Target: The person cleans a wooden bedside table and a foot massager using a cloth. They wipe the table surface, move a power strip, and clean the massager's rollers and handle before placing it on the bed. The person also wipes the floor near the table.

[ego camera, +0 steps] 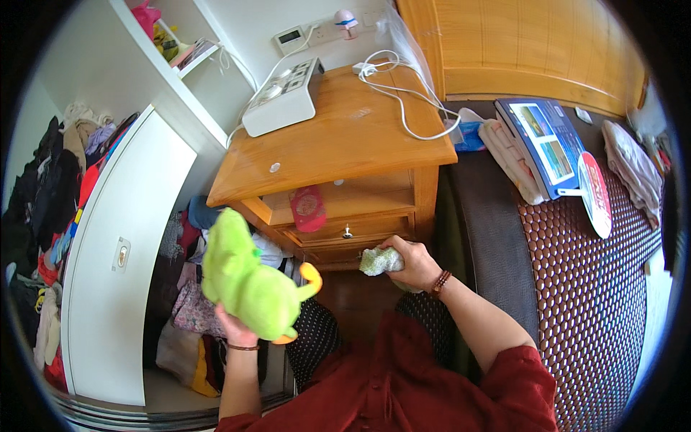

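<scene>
My left hand [237,326] holds a bright green plush toy [248,281] from below. The toy has yellow-orange ends on its limbs and is held up in front of the open wardrobe; it hides most of my fingers. In my right hand [413,264] is a bunched pale green and white cloth [380,261], gripped in front of the lower drawers of a wooden bedside cabinet [334,132]. The cloth and the toy are apart. A red paper packet [308,208] hangs over the front of the cabinet's open shelf, above a drawer with a small metal knob [347,231].
A white device with buttons [283,94] and a coiled white cable [402,102] lie on the cabinet. Clothes [197,308] fill the wardrobe beside a white sliding door [121,270]. At right, a beaded mat [583,302] covers the bed, with a blue box [542,146] and a hand fan [595,194].
</scene>
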`<state>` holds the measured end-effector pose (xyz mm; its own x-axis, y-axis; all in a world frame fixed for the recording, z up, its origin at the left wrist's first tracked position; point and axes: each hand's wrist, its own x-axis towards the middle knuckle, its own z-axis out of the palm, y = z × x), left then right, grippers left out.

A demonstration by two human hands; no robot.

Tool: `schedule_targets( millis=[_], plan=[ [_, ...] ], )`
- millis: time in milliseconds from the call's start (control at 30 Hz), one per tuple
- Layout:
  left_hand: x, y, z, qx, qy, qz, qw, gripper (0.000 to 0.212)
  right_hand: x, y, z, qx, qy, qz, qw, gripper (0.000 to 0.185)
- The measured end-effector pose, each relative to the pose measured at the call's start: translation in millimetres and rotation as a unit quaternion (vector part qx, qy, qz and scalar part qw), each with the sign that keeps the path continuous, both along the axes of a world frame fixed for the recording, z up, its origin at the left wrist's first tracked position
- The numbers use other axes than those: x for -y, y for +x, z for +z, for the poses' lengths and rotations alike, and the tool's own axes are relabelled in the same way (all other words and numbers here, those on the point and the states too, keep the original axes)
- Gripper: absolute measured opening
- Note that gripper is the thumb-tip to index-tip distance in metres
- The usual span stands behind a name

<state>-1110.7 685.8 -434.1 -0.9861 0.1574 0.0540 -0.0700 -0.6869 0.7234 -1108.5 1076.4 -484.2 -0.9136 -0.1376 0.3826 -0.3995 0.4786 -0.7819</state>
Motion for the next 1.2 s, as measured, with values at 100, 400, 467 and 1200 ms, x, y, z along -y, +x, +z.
schedule_targets(
  millis=[100, 400, 467, 1200],
  plan=[
    [14, -22, 38, -0.055, -0.051, 0.063, 0.995, 0.05, 2, 5, -4, -0.005, -0.001, 0.012, 1.0, 0.044],
    [-22, -186, 152, -0.078, 0.051, -0.037, 0.995, 0.04, 9, 16, 0, -0.019, 0.005, 0.04, 0.999, 0.045],
    [-52, -211, 157, -0.001, 0.093, -0.031, 0.995, 0.043, 7, 17, 1, -0.021, 0.004, 0.036, 0.999, 0.045],
    [-73, -163, 13, 0.203, -0.515, -0.127, 0.823, 0.037, -4, 6, -9, 0.007, 0.012, 0.012, 1.0, 0.047]
  ],
)
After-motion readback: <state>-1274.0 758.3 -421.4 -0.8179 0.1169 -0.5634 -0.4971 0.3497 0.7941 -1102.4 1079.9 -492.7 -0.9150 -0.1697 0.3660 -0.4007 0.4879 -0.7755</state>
